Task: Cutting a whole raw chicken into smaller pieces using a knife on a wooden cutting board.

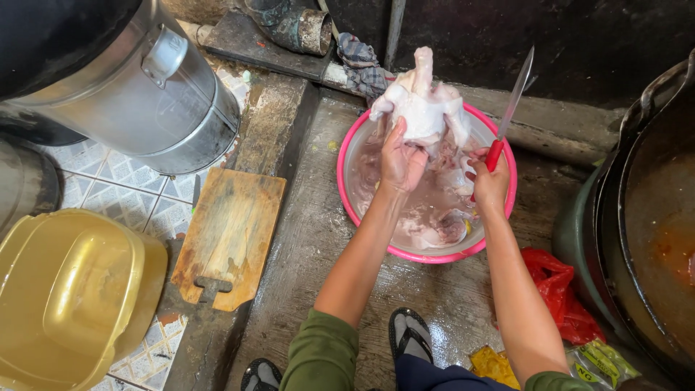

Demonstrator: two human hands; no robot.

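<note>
Nearest to us, our feet in black sandals [410,334] rest on the wet concrete floor [304,239], with a red plastic bag [557,293] and small yellow and green packets [550,362] just to the right. To the left lie a wooden cutting board [230,235] and a gold-coloured lidded container [76,289] on patterned tiles.

Further out, both arms reach over a pink basin [347,199] of cloudy, pinkish water with more chicken pieces sitting in it. Our left hand [400,161] is closed around the lower part of a raw plucked chicken [423,105], holding it up above the water — lifted clear, it seems, so it drains back into the basin and shows plainly. Our right hand [491,181] is wrapped tight on the red handle of a knife [510,108], its blade pointing up and away from the bird and the other hand.

Beyond, a large metal pot [145,94] stands at the left, a dark wok-like pan [651,217] at the right, and a checked cloth [360,61] lies by the far wall.
</note>
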